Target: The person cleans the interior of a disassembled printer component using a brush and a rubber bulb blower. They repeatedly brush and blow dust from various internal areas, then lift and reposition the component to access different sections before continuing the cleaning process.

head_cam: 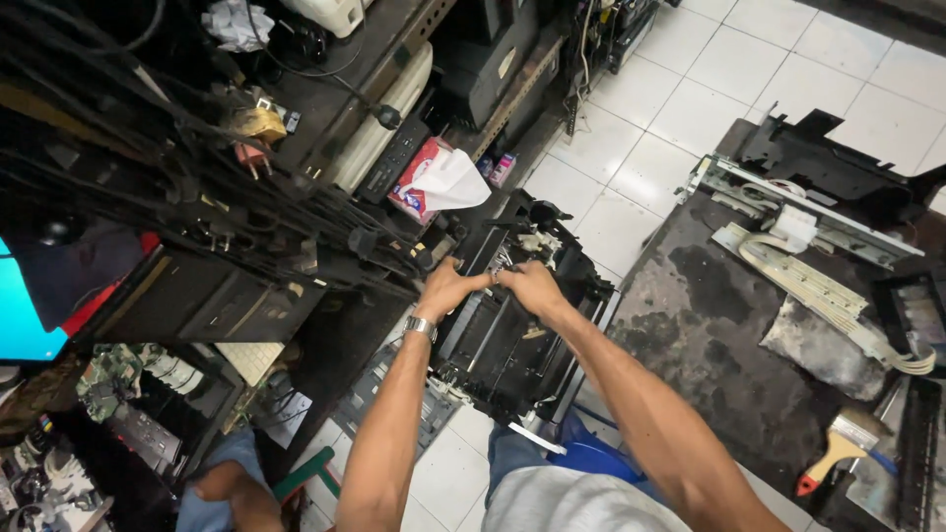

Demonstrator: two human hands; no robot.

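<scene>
Hands met at the far end of a black printer frame [512, 335] propped on the person's lap. The left hand [448, 288] and right hand [532, 286] each closed a grip on its top edge. Tilted towards the floor, it could have slipped, tangling in the hanging cables [246, 217] at left.
</scene>
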